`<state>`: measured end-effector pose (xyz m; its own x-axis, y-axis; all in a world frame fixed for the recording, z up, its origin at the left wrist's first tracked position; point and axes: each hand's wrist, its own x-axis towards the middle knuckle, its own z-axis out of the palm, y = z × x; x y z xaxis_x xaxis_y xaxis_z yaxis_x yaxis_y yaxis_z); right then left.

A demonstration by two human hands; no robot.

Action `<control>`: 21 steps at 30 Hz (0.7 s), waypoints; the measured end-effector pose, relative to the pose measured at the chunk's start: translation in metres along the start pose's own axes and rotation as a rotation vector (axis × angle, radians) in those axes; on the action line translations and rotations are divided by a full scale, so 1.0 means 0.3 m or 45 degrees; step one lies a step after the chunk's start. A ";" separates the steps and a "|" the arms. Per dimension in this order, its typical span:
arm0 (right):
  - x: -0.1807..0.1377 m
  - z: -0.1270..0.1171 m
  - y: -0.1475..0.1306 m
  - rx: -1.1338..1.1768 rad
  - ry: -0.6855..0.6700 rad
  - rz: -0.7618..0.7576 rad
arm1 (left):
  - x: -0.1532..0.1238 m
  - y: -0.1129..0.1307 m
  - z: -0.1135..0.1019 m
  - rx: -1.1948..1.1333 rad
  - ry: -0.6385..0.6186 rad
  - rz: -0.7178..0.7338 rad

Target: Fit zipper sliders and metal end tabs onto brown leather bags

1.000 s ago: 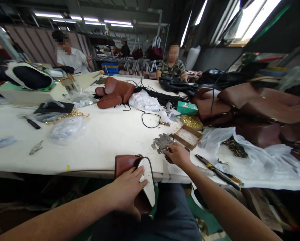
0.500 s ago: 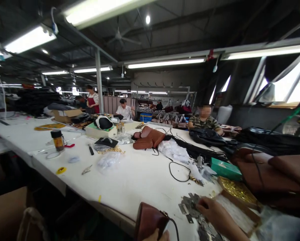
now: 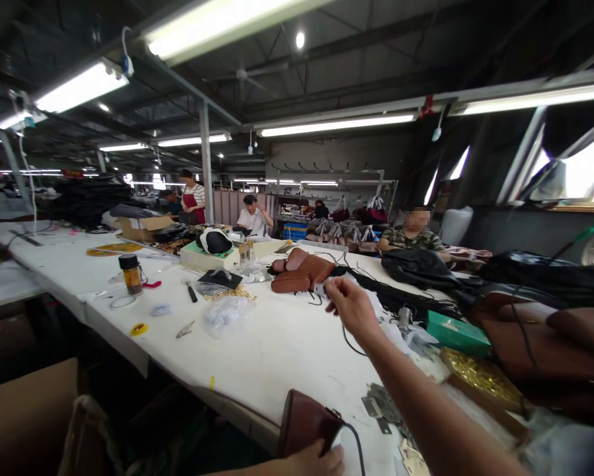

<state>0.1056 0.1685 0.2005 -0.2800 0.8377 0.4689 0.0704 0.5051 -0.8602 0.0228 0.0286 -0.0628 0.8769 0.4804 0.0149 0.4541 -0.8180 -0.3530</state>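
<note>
Brown leather bag point(image 3: 304, 423): the landmark, at the near edge of the tabletop point(image 3: 262, 360), tilted, its lower end cut off from view.
Left hand point(image 3: 321, 459): partly visible, fingers curled closed over the bag's near part; the grip probably keeps it steady against the edge.
Right hand point(image 3: 350, 307): raised over the tabletop, beyond the bag and slightly right of it, thumb and fingers pinched together on what seems a small pale piece point(image 3: 319, 289), too small to name; a fingertip pinch would suit something so slight.
Metal plates point(image 3: 382, 406): heaped just right of the bag, partly behind the right forearm, likely kept there for easy reach.
Gold-coloured fittings point(image 3: 480, 371): farther right of the bag, in a cardboard box point(image 3: 485, 406) whose low walls presumably stop them scattering.
Clear plastic bag point(image 3: 226, 312): beyond and left of the leather bag, bunched; contents unclear.
Co-worker in camouflage point(image 3: 400, 239): well beyond the bag, across the tabletop.
</note>
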 end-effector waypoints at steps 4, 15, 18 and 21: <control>-0.440 -0.113 0.348 -0.029 -0.097 0.542 | -0.071 0.039 -0.201 -0.391 -0.127 -0.155; -0.843 -0.240 0.427 -0.013 -0.236 0.813 | -0.084 0.022 -0.300 -0.754 -0.367 -0.210; -0.839 -0.207 0.425 -0.072 -0.325 0.757 | -0.085 0.024 -0.302 -0.731 -0.363 -0.221; -0.839 -0.188 0.442 -0.191 -0.429 0.667 | -0.082 0.022 -0.301 -0.724 -0.363 -0.219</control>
<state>0.2394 0.0363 -0.0203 -0.4562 0.8823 -0.1162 0.4060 0.0901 -0.9094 0.0185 -0.0171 0.0191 0.7439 0.6200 -0.2492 0.6649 -0.7242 0.1828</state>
